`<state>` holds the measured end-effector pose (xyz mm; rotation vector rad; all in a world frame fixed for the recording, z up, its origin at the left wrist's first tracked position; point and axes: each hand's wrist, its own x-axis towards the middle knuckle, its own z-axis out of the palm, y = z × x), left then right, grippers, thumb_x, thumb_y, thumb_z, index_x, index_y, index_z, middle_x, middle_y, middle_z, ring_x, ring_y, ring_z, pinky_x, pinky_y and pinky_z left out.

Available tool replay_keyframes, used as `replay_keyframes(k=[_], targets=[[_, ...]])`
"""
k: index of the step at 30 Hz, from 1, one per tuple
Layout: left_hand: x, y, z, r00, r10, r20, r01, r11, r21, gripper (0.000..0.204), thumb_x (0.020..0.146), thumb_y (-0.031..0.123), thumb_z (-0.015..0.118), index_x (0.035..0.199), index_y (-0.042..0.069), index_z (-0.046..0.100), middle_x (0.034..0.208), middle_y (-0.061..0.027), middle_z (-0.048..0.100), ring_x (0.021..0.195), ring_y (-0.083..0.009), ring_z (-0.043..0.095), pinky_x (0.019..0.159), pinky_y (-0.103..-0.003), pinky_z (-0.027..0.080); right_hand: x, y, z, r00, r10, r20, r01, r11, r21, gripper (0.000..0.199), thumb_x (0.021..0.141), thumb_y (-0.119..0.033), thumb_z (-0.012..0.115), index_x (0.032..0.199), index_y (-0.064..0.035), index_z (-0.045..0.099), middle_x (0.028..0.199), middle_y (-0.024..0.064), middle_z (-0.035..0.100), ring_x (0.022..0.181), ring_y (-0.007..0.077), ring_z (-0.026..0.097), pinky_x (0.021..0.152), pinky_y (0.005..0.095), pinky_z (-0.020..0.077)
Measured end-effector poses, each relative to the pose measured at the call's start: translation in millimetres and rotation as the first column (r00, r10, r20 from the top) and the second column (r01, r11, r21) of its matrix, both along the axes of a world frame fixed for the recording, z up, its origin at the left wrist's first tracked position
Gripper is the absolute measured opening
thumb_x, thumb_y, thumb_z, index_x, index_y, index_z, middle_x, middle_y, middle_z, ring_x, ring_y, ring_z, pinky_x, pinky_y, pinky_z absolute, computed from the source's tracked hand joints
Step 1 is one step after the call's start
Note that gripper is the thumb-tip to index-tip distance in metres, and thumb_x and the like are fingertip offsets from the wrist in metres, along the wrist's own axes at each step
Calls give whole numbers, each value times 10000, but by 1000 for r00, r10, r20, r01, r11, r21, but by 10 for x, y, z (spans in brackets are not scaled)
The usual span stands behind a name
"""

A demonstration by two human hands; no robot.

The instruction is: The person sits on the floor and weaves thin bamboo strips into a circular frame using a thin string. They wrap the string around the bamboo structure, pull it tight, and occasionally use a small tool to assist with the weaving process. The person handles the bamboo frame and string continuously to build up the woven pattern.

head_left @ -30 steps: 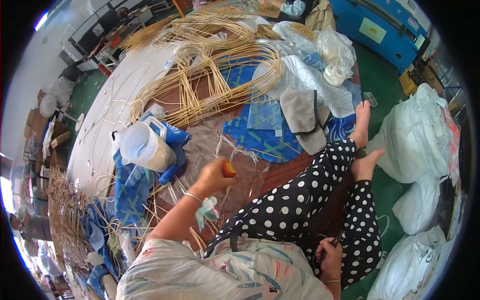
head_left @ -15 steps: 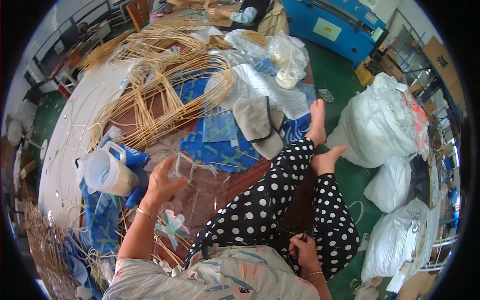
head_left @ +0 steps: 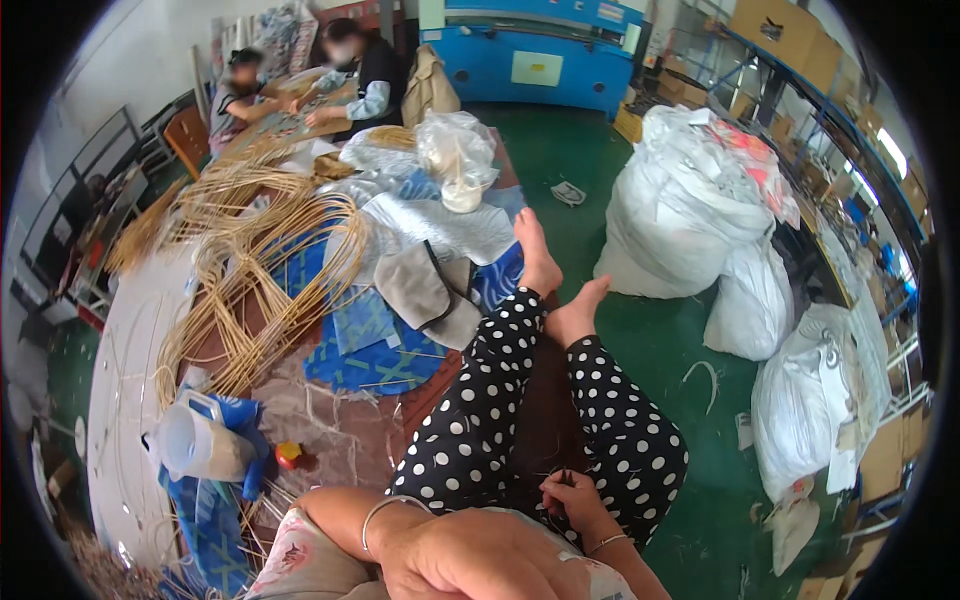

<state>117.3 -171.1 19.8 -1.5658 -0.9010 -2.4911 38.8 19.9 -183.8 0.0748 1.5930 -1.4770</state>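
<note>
Between the thighs: right hand (head_left: 574, 500), its grip curled closed around what looks like a small dark tool (head_left: 565, 480), mostly hidden by the fingers. Holding it low and firm, tip turned away from both legs, seems the safest way.
Polka-dot trousers (head_left: 468, 440): on both sides of the right grip and just ahead of it; loose fabric is best kept clear of the tool, since it could snag.
Left hand (head_left: 460, 555): left of the right grip, close to the camera, fingers out of sight, so I cannot tell how open its grip is or whether it has hold of anything. Fine work would probably go better with both hands in plain view.
Red-and-yellow ball (head_left: 288, 457): farther left and ahead of both grips, on the tabletop (head_left: 408, 405), near the translucent jug (head_left: 210, 450); a light pinch from above would suit, as it may roll.
Cane coils (head_left: 225, 325): well beyond the grips, ahead and left; better undisturbed, as they could tangle.
</note>
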Motion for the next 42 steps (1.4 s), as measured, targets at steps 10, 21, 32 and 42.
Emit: replay_keyframes(k=[10,21,32,42], targets=[[-360,288,-11,986,-112,126,109,994,32,110,831,58,566,891,-29,598,934,-255,570,797,-322,587,671,-382,468,-73,94,-40,999,36,32,-34,998,-58,115,785,-180,617,793,-70,583,644,0,553,552,68,499,501,188,394],[-587,368,-14,953,-181,243,174,984,51,120,834,71,554,902,-25,580,996,-298,541,832,-334,589,707,-376,479,-137,53,-95,996,85,21,-83,994,-68,133,812,-190,593,816,-58,588,651,-1,556,570,69,499,538,200,409],[-748,426,50,956,-205,212,214,977,-21,140,812,91,586,876,-34,577,922,-238,552,754,-271,568,663,-343,473,-127,30,-192,997,77,10,-76,992,-101,126,817,-188,592,792,-67,574,631,-11,545,546,53,474,503,191,388],[-733,554,12,982,-167,87,173,983,-63,137,824,103,571,829,-32,593,900,-219,558,733,-260,563,655,-335,470,-91,39,-223,997,80,12,-76,979,-189,114,820,-176,585,801,-65,565,617,-15,532,539,48,467,488,185,371]])
